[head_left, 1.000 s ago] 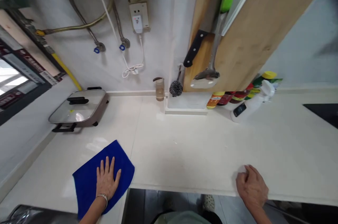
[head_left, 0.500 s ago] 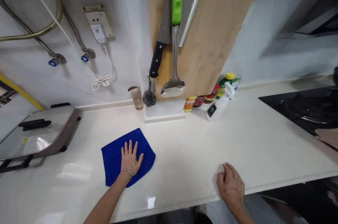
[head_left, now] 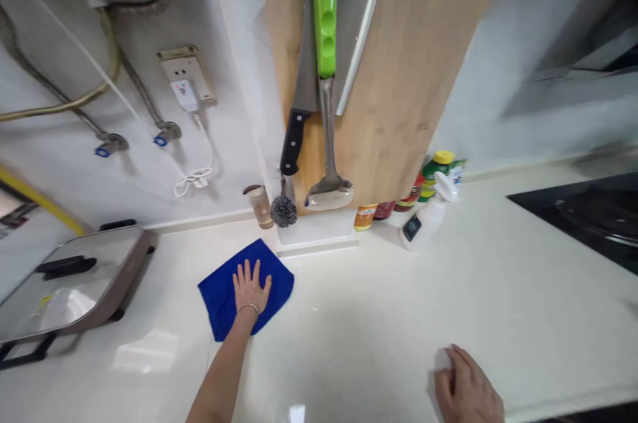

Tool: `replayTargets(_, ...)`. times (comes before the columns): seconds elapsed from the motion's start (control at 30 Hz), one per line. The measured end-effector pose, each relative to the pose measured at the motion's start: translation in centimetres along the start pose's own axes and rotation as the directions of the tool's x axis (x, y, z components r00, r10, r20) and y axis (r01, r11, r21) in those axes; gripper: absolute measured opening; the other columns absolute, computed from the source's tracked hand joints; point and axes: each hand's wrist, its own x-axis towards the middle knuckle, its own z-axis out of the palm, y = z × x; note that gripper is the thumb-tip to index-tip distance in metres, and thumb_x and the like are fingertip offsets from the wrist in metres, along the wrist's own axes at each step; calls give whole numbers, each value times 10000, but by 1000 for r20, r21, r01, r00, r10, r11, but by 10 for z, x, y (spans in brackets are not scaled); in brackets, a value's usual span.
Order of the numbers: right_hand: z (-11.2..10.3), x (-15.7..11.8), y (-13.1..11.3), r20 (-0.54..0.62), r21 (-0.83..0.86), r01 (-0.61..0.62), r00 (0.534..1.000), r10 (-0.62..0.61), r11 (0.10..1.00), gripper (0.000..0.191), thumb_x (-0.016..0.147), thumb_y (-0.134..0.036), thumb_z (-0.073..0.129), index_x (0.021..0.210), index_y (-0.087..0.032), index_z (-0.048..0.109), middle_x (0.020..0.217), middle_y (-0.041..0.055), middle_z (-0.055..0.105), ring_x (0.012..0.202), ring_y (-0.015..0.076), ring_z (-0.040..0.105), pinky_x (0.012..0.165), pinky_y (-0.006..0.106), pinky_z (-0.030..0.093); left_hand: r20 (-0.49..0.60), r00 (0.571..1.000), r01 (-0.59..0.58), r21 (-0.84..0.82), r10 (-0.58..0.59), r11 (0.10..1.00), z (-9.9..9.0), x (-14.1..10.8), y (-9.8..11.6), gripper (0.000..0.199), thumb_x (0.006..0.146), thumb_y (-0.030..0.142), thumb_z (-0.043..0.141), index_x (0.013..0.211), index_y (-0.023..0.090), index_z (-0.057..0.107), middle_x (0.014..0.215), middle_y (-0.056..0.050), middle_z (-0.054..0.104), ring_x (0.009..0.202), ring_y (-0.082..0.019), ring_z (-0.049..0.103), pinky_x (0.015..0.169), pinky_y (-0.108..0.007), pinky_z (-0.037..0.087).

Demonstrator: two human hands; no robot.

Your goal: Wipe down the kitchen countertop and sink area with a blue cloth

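My left hand (head_left: pixel 250 288) lies flat with spread fingers on a blue cloth (head_left: pixel 222 296), pressing it to the white countertop (head_left: pixel 359 323). A bracelet circles that wrist. The cloth is spread out, its far corner close to the wall's foot. My right hand (head_left: pixel 468 386) rests on the counter at the lower right, fingers curled in and apart from any object; its lower part runs out of view. Ahead of the left hand stand a small brownish cup (head_left: pixel 260 207) and a hanging steel wool scrubber (head_left: pixel 284 211).
An electric pan with a glass lid (head_left: pixel 64 283) stands at left. A ladle (head_left: pixel 329 143) and a knife (head_left: pixel 294 137) hang before a wooden board (head_left: pixel 399 77). A white spray bottle (head_left: pixel 426 220) stands near jars at the wall. A black stove (head_left: pixel 598 210) is at right.
My left hand and the blue cloth have moved away from me, closer to the wall. The head view has shifted, so the right hand sits lower in the picture.
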Motion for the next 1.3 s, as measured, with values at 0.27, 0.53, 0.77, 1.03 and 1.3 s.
replayTargets(0.27, 0, 10, -11, -54, -36, 30, 998, -32, 999, 398, 921, -273, 334, 1267, -169, 501, 1338, 124, 547, 1252, 268, 493, 1006, 470, 431, -3, 994, 113, -28, -113, 993, 10, 76, -2, 752, 906, 602, 225, 1488, 146, 364, 1600, -205, 269, 1474, -429, 200, 1185, -593, 166)
replayTargets(0.53, -2, 15, -14, -82, -23, 34, 996, -36, 999, 416, 880, -183, 412, 1289, -204, 489, 1349, 102, 538, 1280, 251, 471, 1029, 452, 432, 11, 989, 149, -34, -148, 988, 11, 98, -2, 891, 839, 726, 71, 1503, 192, 330, 1627, -127, 243, 1483, -393, 187, 1183, -578, 170)
replayTargets(0.77, -7, 16, -17, -92, 3, 44, 995, -44, 999, 468, 862, -145, 416, 1324, -202, 469, 1356, 101, 538, 1286, 248, 467, 1039, 455, 434, -28, 998, 60, -43, -61, 997, 8, 31, 7, 904, 836, 678, 57, 1468, 131, 403, 1570, -211, 328, 1448, -442, 247, 1147, -611, 220)
replayTargets(1.03, -6, 12, -15, -92, 8, 79, 993, -78, 997, 450, 883, -159, 420, 1331, -178, 458, 1387, 118, 517, 1303, 263, 453, 1036, 466, 419, -47, 977, -205, 17, 206, 979, 19, -80, 43, 752, 892, 513, 207, 1480, 71, 363, 1579, -232, 304, 1474, -446, 197, 1158, -644, 221)
replayTargets(1.3, -2, 10, -13, -145, 28, 102, 985, -97, 994, 416, 920, -175, 398, 1325, -199, 487, 1385, 98, 534, 1298, 254, 472, 1035, 452, 428, 77, 859, -504, -52, 507, 862, 36, -144, 139, 690, 885, 507, 382, 1515, 235, 302, 1622, -106, 237, 1508, -362, 63, 1211, -632, 193)
